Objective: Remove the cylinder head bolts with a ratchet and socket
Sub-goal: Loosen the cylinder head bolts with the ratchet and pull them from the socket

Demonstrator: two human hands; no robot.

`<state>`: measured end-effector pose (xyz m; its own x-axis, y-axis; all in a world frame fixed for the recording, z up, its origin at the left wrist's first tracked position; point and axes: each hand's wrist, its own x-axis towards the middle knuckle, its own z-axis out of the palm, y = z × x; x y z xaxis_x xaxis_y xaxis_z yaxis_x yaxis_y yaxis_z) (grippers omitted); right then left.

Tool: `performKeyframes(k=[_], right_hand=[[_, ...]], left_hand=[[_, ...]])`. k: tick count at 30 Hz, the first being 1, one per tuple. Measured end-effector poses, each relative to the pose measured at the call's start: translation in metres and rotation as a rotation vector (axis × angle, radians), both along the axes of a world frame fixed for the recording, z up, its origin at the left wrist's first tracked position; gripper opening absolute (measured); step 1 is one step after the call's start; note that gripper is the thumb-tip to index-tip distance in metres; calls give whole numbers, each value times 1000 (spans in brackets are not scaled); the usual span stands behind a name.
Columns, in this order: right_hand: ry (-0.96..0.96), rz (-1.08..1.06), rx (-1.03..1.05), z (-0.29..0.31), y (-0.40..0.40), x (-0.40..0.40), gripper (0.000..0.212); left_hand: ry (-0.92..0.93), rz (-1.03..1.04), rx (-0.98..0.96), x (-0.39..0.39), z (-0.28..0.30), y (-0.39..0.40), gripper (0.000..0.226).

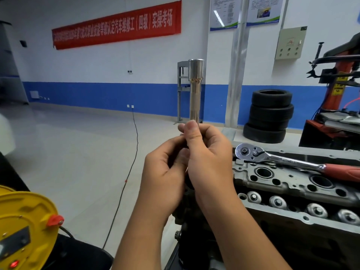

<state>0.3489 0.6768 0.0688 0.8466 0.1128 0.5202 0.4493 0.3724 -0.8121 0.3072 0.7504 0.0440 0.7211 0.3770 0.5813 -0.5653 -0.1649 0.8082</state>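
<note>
Both hands raised together at chest height in the head view, clamped on one tool. Left hand (165, 168) curled round the hidden lower end; right hand (206, 152) wrapped over it, thumb pressed against the shaft. Held upright between them: a long deep socket (195, 90), long axis vertical, wide mouth at the top, drive end buried in the fingers. Whether an extension or adapter sits inside the grip: cannot tell.

Off to the right and lower, the ratchet (292, 162), lying flat across the top face of the cylinder head (282, 184), apart from both hands. Round head of the ratchet toward the near-left corner of the engine, just beside the right wrist; red handle running away to the right, long axis roughly crosswise to the upright socket. Right hand clearly the nearer one.

Probably the joining step: socket needing to tip over and meet the square drive. Bolts themselves not clearly picked out among the bores.
</note>
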Motion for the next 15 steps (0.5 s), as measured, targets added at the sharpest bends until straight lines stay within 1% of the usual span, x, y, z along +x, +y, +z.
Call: performKeyframes(k=[2,3,7,10,12,14,15], right_hand=[[36,30,2,1,1,1,30],[52,42,9,1,1,1,31],[111,32,68,1,0,2,26],[85,35,47,1,-1,3,20],[48,38,16,0,0,2,20],[-4,10,-36,-3,2,2,23],[-25,-9,-57,-3,2,1,22]], left_hand=[[-6,64,5,2,0,-2,24],[-4,92,-2,3,1,-4,25],[5,213,-61,7,-1,-5,17],[9,236,-56,5,-3,-3,15],[25,207,-8,3,-3,-5,20],[46,190,36,0,-2,-6,31],[59,170,62,-2,-1,-6,36]])
